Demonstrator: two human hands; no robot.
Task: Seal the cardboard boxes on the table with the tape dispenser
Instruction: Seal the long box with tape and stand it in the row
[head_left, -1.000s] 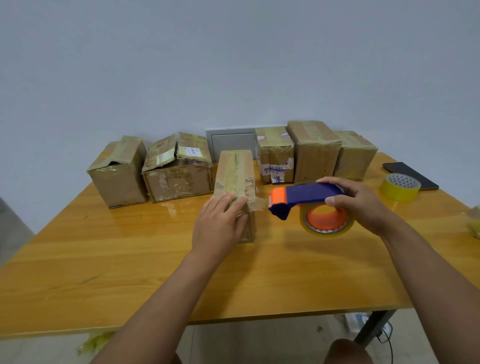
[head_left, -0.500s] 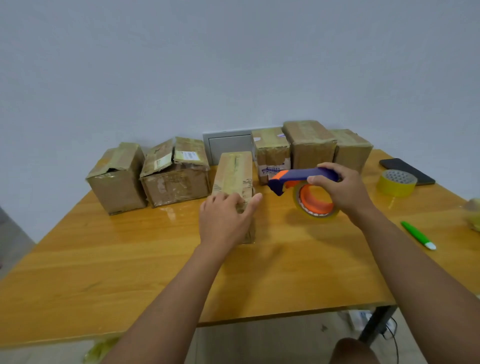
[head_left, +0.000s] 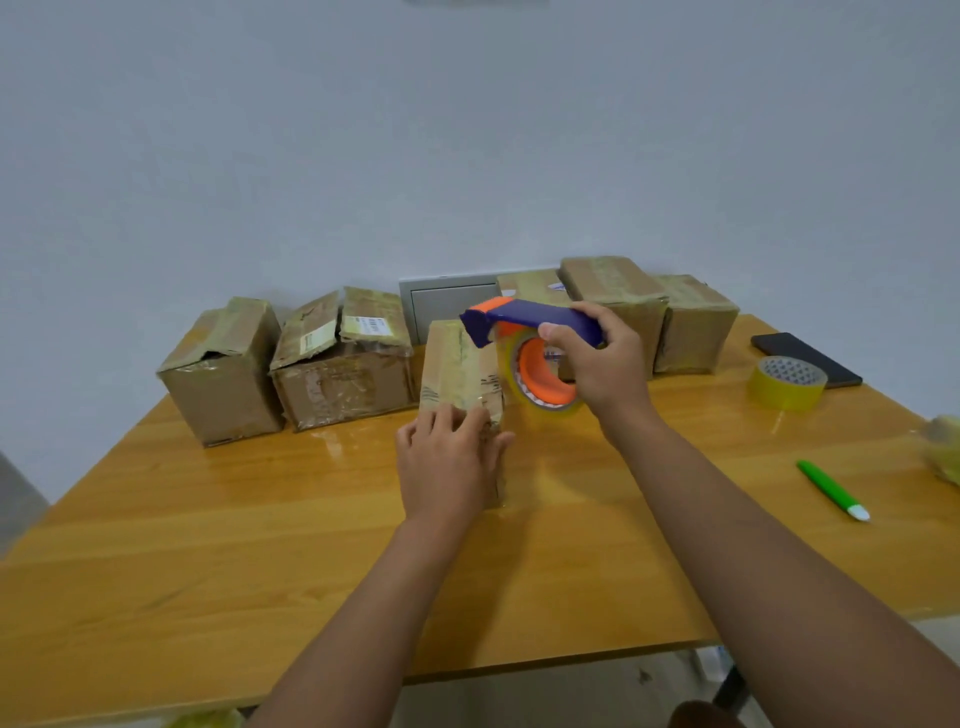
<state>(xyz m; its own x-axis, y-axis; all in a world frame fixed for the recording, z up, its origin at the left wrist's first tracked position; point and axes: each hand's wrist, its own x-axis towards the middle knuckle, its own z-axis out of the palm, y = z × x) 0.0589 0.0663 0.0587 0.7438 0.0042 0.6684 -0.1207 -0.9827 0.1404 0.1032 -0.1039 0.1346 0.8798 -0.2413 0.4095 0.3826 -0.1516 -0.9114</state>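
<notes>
Wooden table (head_left: 218, 545) against a plain pale wall (head_left: 467, 130), grey panel (head_left: 447, 306) low on the wall behind. Left hand (head_left: 447, 467) lies with fingers flat on the near end of a narrow box (head_left: 457, 364) at mid-table. Right hand (head_left: 602, 358) clenched round the blue-orange tape dispenser (head_left: 530, 338), held just right of that box's top. More boxes (head_left: 337, 364) lined along the back edge. Right side: tape roll (head_left: 787, 382), phone (head_left: 805, 358), green pen (head_left: 831, 488).
</notes>
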